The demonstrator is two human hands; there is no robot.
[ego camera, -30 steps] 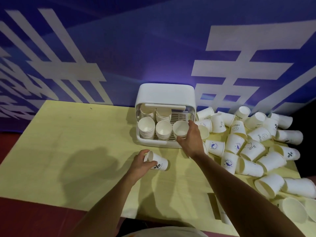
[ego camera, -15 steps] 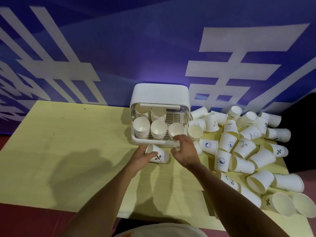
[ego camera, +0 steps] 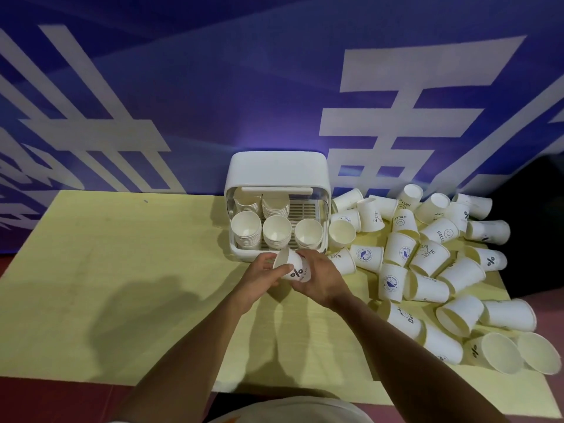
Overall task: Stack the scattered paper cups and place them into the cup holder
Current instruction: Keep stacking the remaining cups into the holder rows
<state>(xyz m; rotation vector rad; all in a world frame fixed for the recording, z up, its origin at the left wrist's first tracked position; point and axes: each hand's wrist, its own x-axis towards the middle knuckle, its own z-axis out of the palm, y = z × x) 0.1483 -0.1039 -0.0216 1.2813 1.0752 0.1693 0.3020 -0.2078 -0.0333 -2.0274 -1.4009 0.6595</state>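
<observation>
A white paper cup (ego camera: pixel 293 267) with a "%" mark lies tilted between my two hands, just in front of the cup holder. My left hand (ego camera: pixel 261 276) grips its rim end and my right hand (ego camera: pixel 320 277) wraps its base side. The white box-shaped cup holder (ego camera: pixel 277 170) stands at the back of the table, its open front showing several stacks of cups (ego camera: pixel 276 232). Several loose cups (ego camera: pixel 427 254) lie scattered on their sides to the right.
The yellow table (ego camera: pixel 122 270) runs left from the holder. A blue banner with white characters (ego camera: pixel 274 87) stands right behind it. The cup pile reaches the table's right edge and front right corner. Red floor (ego camera: pixel 45 401) shows below the front edge.
My right hand has drawn back from the cup holder and closed on the cup that my left hand carried toward it. Both hands now hold that cup together.
</observation>
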